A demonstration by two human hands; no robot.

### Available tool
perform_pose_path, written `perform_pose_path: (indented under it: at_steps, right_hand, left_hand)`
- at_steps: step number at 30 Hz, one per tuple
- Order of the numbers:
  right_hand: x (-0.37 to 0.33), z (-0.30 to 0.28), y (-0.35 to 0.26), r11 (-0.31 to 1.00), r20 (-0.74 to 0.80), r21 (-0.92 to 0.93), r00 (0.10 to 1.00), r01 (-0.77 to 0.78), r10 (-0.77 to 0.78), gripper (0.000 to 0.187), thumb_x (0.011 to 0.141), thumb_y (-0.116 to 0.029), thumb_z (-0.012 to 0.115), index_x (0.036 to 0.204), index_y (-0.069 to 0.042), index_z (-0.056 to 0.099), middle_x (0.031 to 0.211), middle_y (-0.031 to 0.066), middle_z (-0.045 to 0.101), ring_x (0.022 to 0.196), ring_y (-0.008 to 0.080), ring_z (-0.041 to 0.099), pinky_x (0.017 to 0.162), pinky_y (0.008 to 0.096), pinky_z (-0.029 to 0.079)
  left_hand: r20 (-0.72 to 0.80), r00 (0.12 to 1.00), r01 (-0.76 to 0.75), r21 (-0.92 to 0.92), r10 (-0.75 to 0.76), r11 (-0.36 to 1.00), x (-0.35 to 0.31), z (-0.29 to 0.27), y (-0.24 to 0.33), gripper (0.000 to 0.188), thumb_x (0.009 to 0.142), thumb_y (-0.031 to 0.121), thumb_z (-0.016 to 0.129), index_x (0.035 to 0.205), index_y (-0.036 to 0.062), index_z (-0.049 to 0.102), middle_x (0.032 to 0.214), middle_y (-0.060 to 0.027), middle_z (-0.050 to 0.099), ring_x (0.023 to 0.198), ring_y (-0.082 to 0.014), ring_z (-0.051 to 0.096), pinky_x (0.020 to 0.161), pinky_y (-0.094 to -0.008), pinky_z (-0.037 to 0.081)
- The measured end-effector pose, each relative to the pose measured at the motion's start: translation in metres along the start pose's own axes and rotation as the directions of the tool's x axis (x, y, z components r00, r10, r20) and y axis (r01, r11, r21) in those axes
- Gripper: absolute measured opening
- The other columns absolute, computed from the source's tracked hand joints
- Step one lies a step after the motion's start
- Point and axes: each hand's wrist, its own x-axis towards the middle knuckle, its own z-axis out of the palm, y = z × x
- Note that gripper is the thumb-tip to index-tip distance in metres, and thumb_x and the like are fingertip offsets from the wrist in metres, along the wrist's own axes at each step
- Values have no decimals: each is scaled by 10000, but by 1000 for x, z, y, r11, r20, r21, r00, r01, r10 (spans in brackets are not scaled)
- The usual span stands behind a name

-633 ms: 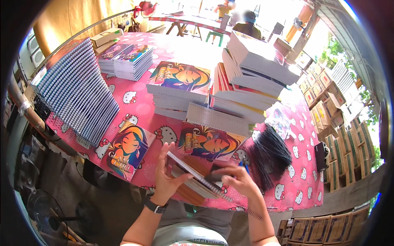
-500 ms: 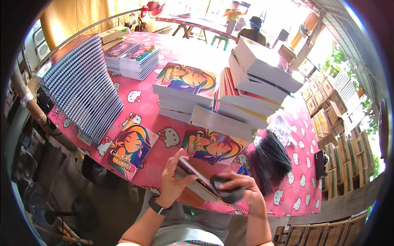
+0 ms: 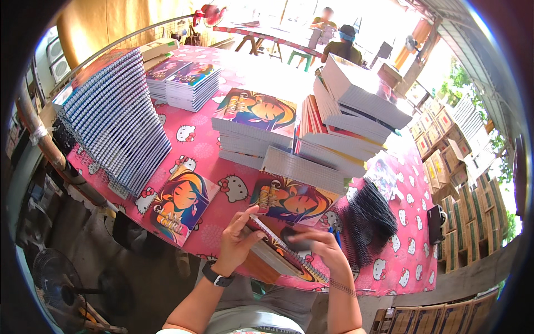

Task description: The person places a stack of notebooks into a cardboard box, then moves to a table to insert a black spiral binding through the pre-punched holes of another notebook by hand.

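My left hand (image 3: 238, 236), a dark watch on its wrist, grips a notebook (image 3: 278, 245) by its upper left end and holds it tilted, with its bound edge up. A dark coil (image 3: 321, 274) runs along that edge, and its loose tail trails past my right wrist. My right hand (image 3: 320, 245) is smeared by motion over the notebook, its fingers on a black rounded object (image 3: 299, 240) whose kind I cannot make out. Just beyond lies a notebook with an illustrated cover (image 3: 295, 199). Blue-handled pliers (image 3: 336, 235) lie partly hidden beside my right hand.
A pile of black coils (image 3: 367, 222) lies to the right. Coil-bound notebooks (image 3: 114, 122) form a tall leaning stack at left, near a single notebook (image 3: 181, 203). Unbound stacks (image 3: 356, 106) rise at the back right. A standing fan (image 3: 58, 284) is lower left; two people sit far off.
My right hand has shifted slightly up and left along the notebook's edge with the black object. More of the coil now shows along the edge. The view has shifted a little.
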Motion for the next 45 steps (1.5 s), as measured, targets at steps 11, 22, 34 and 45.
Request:
perform_pose_path:
  at_steps: [11, 22, 34, 45]
  right_hand:
    - [21, 1, 1, 982, -42, -190, 999, -15, 7, 413, 887, -363, 629, 1037, 17, 690, 1007, 115, 686, 968, 169, 599, 833, 312, 465]
    - [35, 4, 12, 965, -43, -227, 991, -131, 124, 510, 928, -446, 524, 1066, 19, 681, 1109, 109, 659, 1081, 198, 567, 957, 314, 409]
    - [41, 21, 17, 999, -55, 51, 998, 9, -6, 443, 843, -396, 669, 1039, 1, 683, 1103, 177, 640, 1047, 210, 584, 887, 327, 445]
    - [-52, -19, 39, 461, -85, -887, 984, -4, -154, 486, 778, -305, 741, 1222, -152, 615, 1354, 186, 492, 1197, 359, 485, 1003, 448, 410]
  left_hand:
    - [-2, 1000, -28, 19, 28, 999, -1, -3, -1, 595, 774, 37, 733, 1328, 49, 516, 1045, -14, 562, 951, -97, 509, 833, -223, 406]
    - [7, 1000, -20, 29, 20, 999, 1, -2, 0, 593, 777, 29, 724, 1330, 43, 509, 1038, -11, 558, 944, -102, 513, 826, -235, 414]
    - [22, 999, -30, -53, 31, 998, -1, -4, -4, 596, 782, 24, 719, 1336, 30, 500, 1059, -23, 572, 963, -100, 517, 865, -233, 404]
    - [37, 993, -113, -64, 116, 992, 11, -7, 19, 306, 753, 22, 730, 1056, 57, 704, 953, -39, 646, 953, -145, 573, 826, -282, 459]
